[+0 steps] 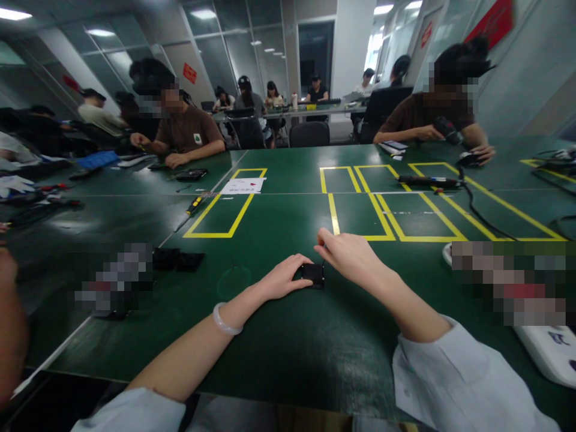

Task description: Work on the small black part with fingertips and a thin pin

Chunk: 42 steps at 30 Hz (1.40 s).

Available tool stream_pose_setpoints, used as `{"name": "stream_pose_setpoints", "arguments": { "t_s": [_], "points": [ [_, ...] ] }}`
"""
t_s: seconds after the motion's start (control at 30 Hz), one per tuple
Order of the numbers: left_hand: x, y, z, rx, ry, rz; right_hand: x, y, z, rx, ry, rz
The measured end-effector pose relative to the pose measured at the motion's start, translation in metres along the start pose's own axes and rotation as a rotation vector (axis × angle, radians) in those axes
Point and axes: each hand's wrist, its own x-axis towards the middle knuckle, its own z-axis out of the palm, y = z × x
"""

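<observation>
A small black square device (pixel 313 274) lies on the green table in front of me. My left hand (pixel 288 277) holds it from the left side, thumb along its near edge and fingers at its far edge. Just above its right side is my right hand (pixel 344 249), its fingers curled into a pinch. A thin dark piece reaches down from those fingers toward the device's right edge; it is too small to make out.
Yellow tape rectangles mark the green table (pixel 288 222). A white paper (pixel 244 185) and a yellow-black screwdriver (pixel 195 206) lie ahead left. Black parts (pixel 177 259) are at left, a white case (pixel 546 354) at right. Two people sit opposite; a black tool (pixel 429 181) lies ahead right.
</observation>
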Motion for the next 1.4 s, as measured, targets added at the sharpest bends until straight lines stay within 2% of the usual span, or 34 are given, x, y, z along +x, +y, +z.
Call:
{"name": "stream_pose_setpoints", "arguments": {
  "t_s": [0.3,0.53,0.7,0.93,1.13,1.4],
  "points": [
    [0.0006,-0.0009,0.0012,0.007,0.008,0.003,-0.0036,-0.0014,-0.0013,0.041,0.003,-0.021],
    [-0.0006,-0.0009,0.0002,0.003,0.004,-0.007,-0.0003,-0.0004,0.0014,-0.015,-0.028,-0.003],
    [-0.0005,0.0003,-0.0004,0.009,0.000,-0.006,-0.0030,0.0006,-0.0015,0.052,-0.015,-0.037],
    [-0.0006,0.0003,-0.0002,0.016,-0.003,-0.001,-0.0015,-0.0004,-0.0003,-0.012,-0.011,0.008],
    [0.0001,-0.0017,0.0007,0.011,0.005,0.004,-0.0031,0.0013,-0.0021,0.066,-0.022,-0.044],
    [-0.0004,-0.0011,0.0002,0.009,0.000,0.010,-0.0018,0.0001,-0.0026,-0.007,-0.024,0.005]
  ]
}}
